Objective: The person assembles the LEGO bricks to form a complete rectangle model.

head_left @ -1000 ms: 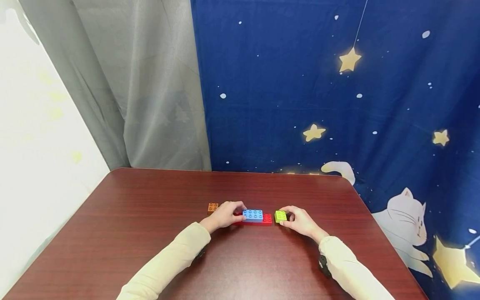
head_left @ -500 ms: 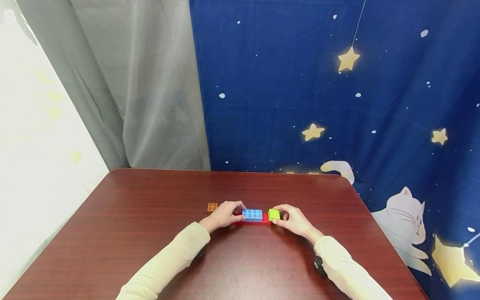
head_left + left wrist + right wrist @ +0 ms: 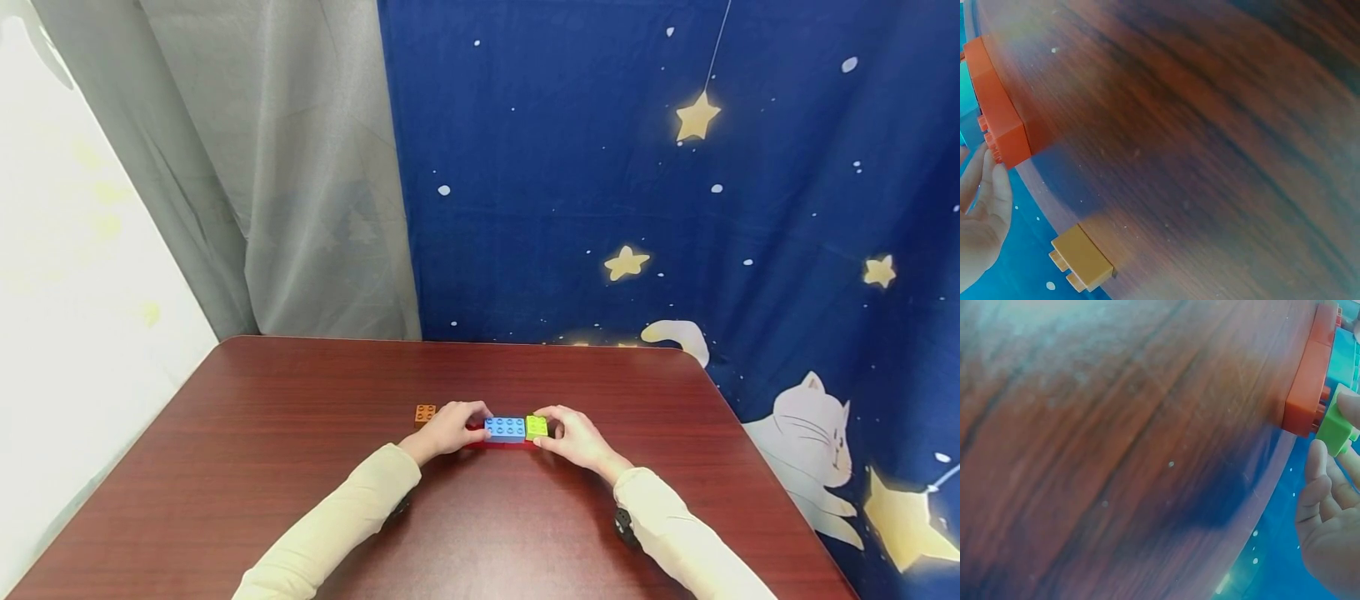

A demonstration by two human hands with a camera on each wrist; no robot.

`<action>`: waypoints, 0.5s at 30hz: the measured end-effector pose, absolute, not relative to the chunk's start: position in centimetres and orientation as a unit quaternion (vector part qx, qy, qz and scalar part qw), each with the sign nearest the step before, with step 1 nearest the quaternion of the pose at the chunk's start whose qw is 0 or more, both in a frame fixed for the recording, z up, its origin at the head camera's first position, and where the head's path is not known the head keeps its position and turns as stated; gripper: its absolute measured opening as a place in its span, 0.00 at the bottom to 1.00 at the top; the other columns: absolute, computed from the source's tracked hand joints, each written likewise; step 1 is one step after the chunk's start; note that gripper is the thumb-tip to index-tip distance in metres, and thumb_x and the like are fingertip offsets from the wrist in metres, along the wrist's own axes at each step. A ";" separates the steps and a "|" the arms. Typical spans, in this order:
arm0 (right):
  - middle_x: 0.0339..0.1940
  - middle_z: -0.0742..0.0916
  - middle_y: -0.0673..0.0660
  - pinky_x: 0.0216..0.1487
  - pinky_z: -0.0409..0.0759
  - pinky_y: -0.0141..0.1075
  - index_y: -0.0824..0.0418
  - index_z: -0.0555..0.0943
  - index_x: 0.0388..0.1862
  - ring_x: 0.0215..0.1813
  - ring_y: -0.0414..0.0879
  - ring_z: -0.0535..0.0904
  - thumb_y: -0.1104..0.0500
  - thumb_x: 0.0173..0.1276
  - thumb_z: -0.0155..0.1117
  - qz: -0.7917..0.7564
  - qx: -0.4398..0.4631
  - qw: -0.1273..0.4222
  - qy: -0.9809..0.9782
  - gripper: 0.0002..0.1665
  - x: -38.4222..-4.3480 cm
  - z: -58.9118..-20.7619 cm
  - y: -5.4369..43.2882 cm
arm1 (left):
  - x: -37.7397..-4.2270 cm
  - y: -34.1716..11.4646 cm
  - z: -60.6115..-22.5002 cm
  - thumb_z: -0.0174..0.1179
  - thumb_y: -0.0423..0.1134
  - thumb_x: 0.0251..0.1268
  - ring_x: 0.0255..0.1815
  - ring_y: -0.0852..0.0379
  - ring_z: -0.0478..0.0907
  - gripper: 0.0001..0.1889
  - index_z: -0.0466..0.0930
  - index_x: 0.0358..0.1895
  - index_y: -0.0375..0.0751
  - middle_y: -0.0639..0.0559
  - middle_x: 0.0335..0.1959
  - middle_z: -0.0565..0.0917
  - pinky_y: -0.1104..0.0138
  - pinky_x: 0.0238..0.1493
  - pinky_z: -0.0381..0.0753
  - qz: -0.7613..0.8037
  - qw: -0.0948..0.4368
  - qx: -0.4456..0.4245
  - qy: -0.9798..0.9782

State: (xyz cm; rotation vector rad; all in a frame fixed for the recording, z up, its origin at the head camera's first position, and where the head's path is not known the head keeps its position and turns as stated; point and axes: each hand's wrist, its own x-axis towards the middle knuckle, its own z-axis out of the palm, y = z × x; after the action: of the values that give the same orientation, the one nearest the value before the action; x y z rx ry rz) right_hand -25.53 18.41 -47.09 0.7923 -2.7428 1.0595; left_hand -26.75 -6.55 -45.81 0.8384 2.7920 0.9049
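A blue building brick sits on a row of red bricks, bridging the seam between two of them. My left hand holds the blue brick's left end between thumb and fingers, covering the left part of the red row. With my right hand I pinch a lime green brick at the blue brick's right end, over the red row. In the right wrist view, red studs show beneath the tilted green brick, with thumb and fingertips around it.
An orange brick stands on the table just behind my left wrist. The brown table ends at a far edge before a grey curtain and a blue starry curtain.
My right hand has moved left with the green brick, from beside the red row to over its right end, up against the blue brick. The left hand has stayed put.
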 end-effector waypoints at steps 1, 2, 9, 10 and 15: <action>0.29 0.79 0.49 0.20 0.68 0.30 0.60 0.75 0.47 0.19 0.39 0.69 0.59 0.48 0.70 0.346 0.259 0.047 -0.901 0.24 -25.5 -47.1 18.4 | -26.7 -6.5 -45.8 0.61 0.44 0.54 0.38 0.60 0.73 0.13 0.77 0.43 0.46 0.55 0.37 0.79 0.65 0.43 0.72 0.296 0.045 0.275 0.914; 0.30 0.79 0.49 0.20 0.68 0.31 0.59 0.75 0.47 0.19 0.40 0.70 0.59 0.49 0.70 0.344 0.258 0.046 -0.901 0.24 -25.6 -47.1 18.3 | -26.7 -6.5 -45.8 0.61 0.44 0.54 0.38 0.60 0.73 0.13 0.77 0.43 0.46 0.55 0.37 0.79 0.65 0.43 0.72 0.296 0.045 0.276 0.913; 0.28 0.78 0.46 0.21 0.68 0.31 0.53 0.75 0.42 0.20 0.40 0.71 0.58 0.48 0.70 0.332 0.256 0.047 -0.907 0.21 -25.7 -47.1 18.2 | -26.8 -6.5 -45.8 0.61 0.44 0.54 0.38 0.60 0.73 0.13 0.76 0.43 0.46 0.55 0.38 0.79 0.64 0.43 0.72 0.297 0.044 0.277 0.913; 0.28 0.78 0.47 0.21 0.69 0.30 0.53 0.75 0.41 0.20 0.39 0.71 0.58 0.49 0.70 0.328 0.260 0.050 -0.907 0.20 -25.7 -47.0 18.2 | -26.8 -6.5 -45.8 0.61 0.44 0.54 0.38 0.60 0.73 0.13 0.76 0.43 0.46 0.54 0.38 0.79 0.64 0.43 0.72 0.298 0.045 0.276 0.913; 0.29 0.77 0.50 0.22 0.68 0.29 0.54 0.79 0.38 0.21 0.36 0.68 0.57 0.49 0.70 0.300 0.272 0.060 -0.912 0.16 -26.0 -46.1 18.3 | -26.8 -6.6 -45.8 0.61 0.44 0.54 0.38 0.59 0.72 0.13 0.76 0.43 0.45 0.54 0.38 0.79 0.64 0.43 0.72 0.298 0.044 0.276 0.913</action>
State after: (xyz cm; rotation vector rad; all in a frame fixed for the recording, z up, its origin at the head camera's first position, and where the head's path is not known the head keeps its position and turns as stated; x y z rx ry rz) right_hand -25.97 18.28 -46.07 0.8241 -2.7625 0.9072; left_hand -26.83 -6.55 -45.84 0.8435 2.7908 0.9095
